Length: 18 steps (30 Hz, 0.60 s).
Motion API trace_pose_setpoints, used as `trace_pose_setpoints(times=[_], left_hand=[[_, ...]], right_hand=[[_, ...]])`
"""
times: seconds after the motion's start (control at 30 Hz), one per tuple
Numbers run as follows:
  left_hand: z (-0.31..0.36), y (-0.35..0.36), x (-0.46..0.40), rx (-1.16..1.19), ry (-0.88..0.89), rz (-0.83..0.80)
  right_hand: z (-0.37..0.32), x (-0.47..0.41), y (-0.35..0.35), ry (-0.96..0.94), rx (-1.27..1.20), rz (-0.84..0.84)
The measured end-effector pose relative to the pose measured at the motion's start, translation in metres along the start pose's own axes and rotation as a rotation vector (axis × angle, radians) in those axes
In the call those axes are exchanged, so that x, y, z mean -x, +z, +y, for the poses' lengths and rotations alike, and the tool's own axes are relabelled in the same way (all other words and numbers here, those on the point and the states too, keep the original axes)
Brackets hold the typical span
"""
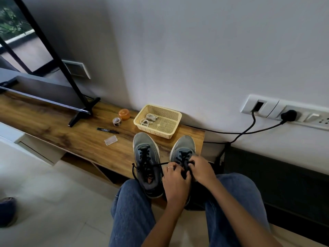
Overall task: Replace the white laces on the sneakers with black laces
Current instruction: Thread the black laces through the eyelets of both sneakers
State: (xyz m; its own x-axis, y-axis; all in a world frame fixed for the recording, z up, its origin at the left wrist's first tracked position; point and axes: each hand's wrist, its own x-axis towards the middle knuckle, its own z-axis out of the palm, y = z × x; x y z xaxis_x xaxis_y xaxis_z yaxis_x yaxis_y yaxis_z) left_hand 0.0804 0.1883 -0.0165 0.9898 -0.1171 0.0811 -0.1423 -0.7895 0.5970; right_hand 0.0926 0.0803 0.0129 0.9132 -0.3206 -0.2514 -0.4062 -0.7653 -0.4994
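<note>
We are sitting at the right end of the wooden shelf (pixel 74 139), where two grey sneakers (pixel 146 157) are standing side by side at its front edge, toes pointing toward the wall. Both are already wearing black laces (pixel 145 164). Our left hand (pixel 175 182) and right hand (pixel 203 171) are meeting over the right sneaker (pixel 183 148), fingers curled shut and pinching its black lace ends. One strand is stretching from our left fingers across to the left sneaker, whose loose lace is looping off its left side. The white laces (pixel 148 119) are lying coiled in the yellow basket (pixel 173 115) at the shelf's back edge, just behind the sneakers. Left of the basket, an orange jar (pixel 124 114), a tape roll (pixel 117 121), a marker (pixel 107 130) and a small clear packet (pixel 111 140) are resting toward the shelf's middle.
</note>
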Motion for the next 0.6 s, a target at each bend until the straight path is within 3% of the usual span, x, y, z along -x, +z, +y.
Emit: trace_pose_setpoints(times=[0.6], left_hand=[[0.004,0.002,0.002,0.015,-0.055,0.0]], right_hand=[[0.01,0.037,-0.021,0.147,-0.255,0.018]])
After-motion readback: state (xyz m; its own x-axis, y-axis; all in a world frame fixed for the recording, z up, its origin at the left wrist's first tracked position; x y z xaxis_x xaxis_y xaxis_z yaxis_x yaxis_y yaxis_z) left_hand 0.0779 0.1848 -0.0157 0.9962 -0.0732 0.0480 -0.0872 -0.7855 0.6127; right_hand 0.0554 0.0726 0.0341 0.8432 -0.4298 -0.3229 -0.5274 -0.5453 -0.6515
